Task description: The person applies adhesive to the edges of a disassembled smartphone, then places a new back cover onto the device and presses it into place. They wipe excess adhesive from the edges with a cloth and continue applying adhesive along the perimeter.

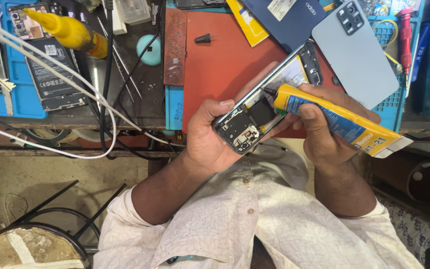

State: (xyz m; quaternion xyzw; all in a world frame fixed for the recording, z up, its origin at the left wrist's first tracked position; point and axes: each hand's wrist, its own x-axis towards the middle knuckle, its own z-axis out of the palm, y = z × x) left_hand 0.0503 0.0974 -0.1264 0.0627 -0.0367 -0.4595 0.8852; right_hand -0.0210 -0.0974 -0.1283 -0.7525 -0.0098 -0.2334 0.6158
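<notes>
Above the red bench mat (215,65), the left hand (207,137) clasped an opened, backless smartphone (267,97). The right hand (324,132) gripped a yellow-and-blue adhesive tube (342,119), nozzle touching the frame; gluing appeared under way, requiring a steady, thin bead.

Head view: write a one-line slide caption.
Left hand holds an opened phone; right hand points a yellow glue tube at it.

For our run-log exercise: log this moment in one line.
left hand: holds opened phone | right hand: holds yellow glue tube, nozzle at phone
</notes>
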